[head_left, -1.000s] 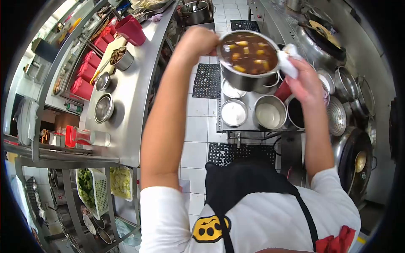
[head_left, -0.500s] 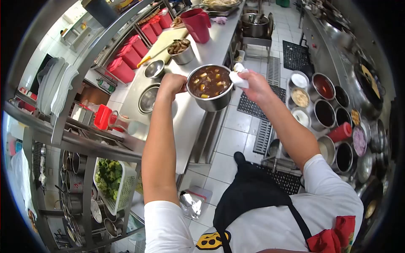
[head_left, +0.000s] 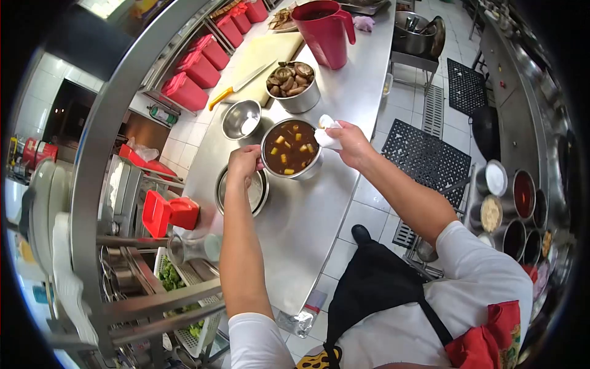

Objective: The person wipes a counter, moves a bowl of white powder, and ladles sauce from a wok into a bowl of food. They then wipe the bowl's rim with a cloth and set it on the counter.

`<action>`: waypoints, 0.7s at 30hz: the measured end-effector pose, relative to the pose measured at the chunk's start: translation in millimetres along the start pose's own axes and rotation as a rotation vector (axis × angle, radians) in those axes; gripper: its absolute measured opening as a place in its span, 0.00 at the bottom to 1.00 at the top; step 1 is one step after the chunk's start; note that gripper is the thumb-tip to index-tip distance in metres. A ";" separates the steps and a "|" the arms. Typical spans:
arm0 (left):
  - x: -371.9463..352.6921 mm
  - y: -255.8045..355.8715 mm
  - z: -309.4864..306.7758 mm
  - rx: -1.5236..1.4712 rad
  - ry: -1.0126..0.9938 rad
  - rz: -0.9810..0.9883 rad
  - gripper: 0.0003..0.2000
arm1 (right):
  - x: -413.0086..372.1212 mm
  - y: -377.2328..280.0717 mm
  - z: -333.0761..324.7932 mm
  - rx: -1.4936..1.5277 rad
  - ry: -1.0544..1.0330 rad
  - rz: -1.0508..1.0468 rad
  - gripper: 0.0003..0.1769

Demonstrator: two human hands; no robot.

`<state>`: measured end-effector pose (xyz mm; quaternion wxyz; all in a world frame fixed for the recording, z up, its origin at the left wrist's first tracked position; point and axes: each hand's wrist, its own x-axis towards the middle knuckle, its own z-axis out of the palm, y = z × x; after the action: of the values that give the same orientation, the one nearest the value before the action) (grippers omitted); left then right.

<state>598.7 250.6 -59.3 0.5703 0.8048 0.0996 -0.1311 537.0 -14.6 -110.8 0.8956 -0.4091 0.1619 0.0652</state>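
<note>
Your left hand (head_left: 244, 163) hides part of the shallow steel bowl (head_left: 263, 192); the crumpled white cloth (head_left: 327, 134) covers your right hand's (head_left: 355, 145) fingertips.

view: head | mount: worn, above counter (head_left: 319, 215) | facing: forward and down | lens: fisheye, dark rim | range: near, arm's reach | centre: pot (head_left: 290, 147) between left hand (head_left: 244, 161), right hand (head_left: 351, 142)
</note>
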 end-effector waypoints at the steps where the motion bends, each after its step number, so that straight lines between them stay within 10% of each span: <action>1: 17.2 -9.1 -3.3 -0.006 0.007 -0.016 0.08 | 11.4 1.3 3.1 0.005 0.026 0.007 0.18; 18: 120.4 -35.4 -25.6 -0.105 -0.039 -0.145 0.12 | 124.1 16.4 16.6 -0.051 0.024 0.055 0.19; 21: 103.5 -27.6 -30.9 0.498 0.244 0.164 0.17 | 111.3 6.2 7.9 -0.454 0.178 -0.248 0.17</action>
<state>691.0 290.0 -107.7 0.3475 0.9352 0.0670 -0.0072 641.9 -6.4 -148.6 0.7645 -0.6202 0.1698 -0.0463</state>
